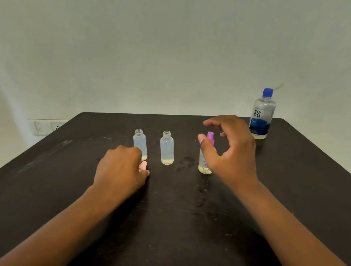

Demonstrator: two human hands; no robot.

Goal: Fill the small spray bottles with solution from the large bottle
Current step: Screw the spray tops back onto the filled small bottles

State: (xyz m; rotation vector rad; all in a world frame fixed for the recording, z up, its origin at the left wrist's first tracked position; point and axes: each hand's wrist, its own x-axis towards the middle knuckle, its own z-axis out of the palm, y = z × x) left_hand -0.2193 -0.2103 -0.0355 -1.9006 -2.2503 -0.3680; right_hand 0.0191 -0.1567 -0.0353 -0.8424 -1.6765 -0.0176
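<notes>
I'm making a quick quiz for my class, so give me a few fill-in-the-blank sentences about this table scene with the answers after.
1. The large bottle has a ___ cap.
2. ___ small bottles, and, stand without tops.
3. The right hand is beside the bottle with the ___ sprayer.
4. The left hand holds a ___ top.

Answers: blue; two; purple; pink

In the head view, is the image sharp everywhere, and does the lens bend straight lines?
Head view: the large bottle label reads fairly sharp; the right hand looks slightly motion-blurred around the purple-capped bottle. The table edges splay outward, a wide-angle effect. Light is soft and even; shadows are faint.
</notes>
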